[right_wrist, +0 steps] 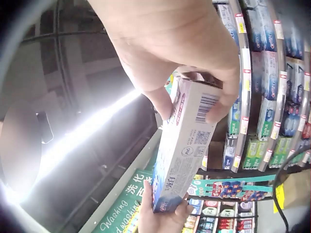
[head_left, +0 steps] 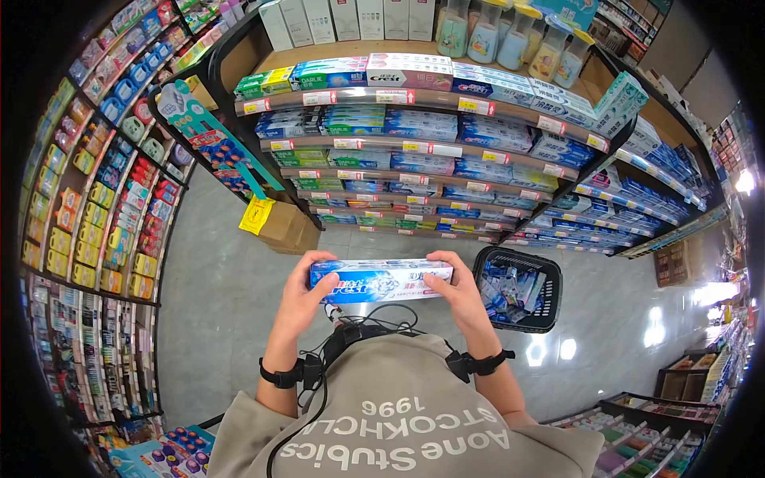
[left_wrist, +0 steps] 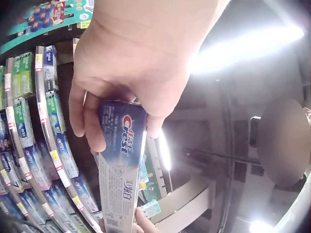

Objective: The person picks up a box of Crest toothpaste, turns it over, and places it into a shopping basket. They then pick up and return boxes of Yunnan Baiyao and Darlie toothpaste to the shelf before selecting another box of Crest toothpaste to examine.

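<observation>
A long blue-and-white Crest toothpaste box [head_left: 382, 282] is held level in front of the person's chest. The left hand [head_left: 304, 295] grips its blue end, thumb on the printed face and fingers behind. At the white end, the right hand [head_left: 456, 288] pinches it the same way. In the left wrist view, the left hand [left_wrist: 136, 63] closes over the end of the box [left_wrist: 121, 155]. The right wrist view has the right hand [right_wrist: 180, 48] round the other end, above a barcode on the box [right_wrist: 187, 141].
Ahead stands a curved shelf [head_left: 414, 97] stacked with toothpaste boxes. A black basket [head_left: 481, 271] with many packets sits on the floor at right. A cardboard carton [head_left: 291, 227] with a yellow sign [head_left: 256, 213] is at left. Shelves of bottles [head_left: 96, 207] line the far left.
</observation>
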`<state>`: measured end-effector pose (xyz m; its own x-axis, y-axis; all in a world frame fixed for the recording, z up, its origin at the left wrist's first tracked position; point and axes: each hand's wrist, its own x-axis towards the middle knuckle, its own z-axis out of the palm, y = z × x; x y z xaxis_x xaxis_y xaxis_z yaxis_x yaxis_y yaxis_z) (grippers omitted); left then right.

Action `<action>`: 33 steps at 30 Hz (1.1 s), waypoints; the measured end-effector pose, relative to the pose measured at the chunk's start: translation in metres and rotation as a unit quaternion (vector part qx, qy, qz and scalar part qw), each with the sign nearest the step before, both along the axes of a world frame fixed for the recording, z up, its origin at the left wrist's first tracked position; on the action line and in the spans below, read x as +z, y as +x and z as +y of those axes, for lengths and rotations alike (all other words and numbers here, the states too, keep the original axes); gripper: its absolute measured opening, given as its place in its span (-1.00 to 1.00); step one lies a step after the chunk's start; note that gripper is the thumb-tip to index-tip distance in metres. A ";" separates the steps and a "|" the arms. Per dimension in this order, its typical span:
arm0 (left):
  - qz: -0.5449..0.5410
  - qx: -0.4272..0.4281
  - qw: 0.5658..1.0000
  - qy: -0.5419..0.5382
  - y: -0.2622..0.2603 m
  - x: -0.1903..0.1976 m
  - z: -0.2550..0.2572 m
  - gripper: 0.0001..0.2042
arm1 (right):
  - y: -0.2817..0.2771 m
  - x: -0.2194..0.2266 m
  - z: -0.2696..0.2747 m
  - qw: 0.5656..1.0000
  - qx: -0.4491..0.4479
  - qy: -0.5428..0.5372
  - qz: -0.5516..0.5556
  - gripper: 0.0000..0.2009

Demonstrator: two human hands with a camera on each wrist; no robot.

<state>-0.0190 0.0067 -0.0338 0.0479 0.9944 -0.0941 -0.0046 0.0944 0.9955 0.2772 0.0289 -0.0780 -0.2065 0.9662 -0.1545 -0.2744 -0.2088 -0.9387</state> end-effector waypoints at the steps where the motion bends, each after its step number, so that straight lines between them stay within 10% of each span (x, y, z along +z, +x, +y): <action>1: -0.005 0.006 1.000 0.000 -0.001 -0.002 0.001 -0.69 | 0.000 -0.002 0.001 1.000 -0.005 0.005 -0.002 -0.64; 17: 0.094 -0.014 0.986 0.139 0.014 0.001 -0.002 -0.65 | 0.040 -0.018 -0.001 0.997 0.075 0.018 -0.003 -0.45; 33: 0.151 -0.149 0.977 -0.012 0.028 0.010 0.027 -0.55 | 0.065 -0.050 0.002 0.992 0.072 0.040 -0.097 -0.50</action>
<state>0.0086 0.0335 -0.0242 0.3021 0.9377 -0.1714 0.3209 0.0693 0.9446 0.3423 0.0310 -0.1276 -0.3171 0.9396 -0.1289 -0.0594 -0.1554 -0.9861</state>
